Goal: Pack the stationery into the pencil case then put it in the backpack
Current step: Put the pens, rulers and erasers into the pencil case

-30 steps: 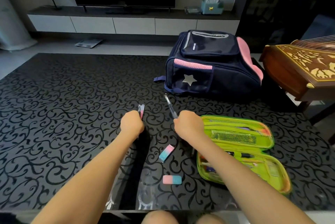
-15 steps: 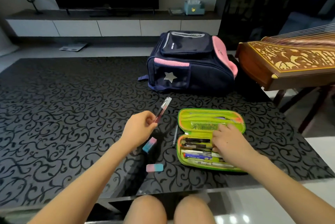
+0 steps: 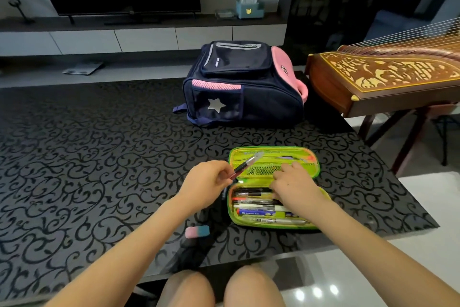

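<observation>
A lime-green pencil case lies open on the black patterned table, its lower half filled with several pens. My left hand pinches a pink and clear pen and holds it slanted over the case's left edge. My right hand rests inside the case, fingers spread on the mesh pocket and the pens. A pink and blue eraser lies on the table below my left hand. The navy and pink backpack stands behind the case with its zips closed.
A carved wooden zither on a stand sits right of the table. Behind are a TV console with a tissue box and a scale on the floor. My knees show at the table's near edge.
My left hand has carried the pink pen rightward to the case's left edge. A second eraser seen earlier is now hidden under my left arm. My right hand stays in the case.
</observation>
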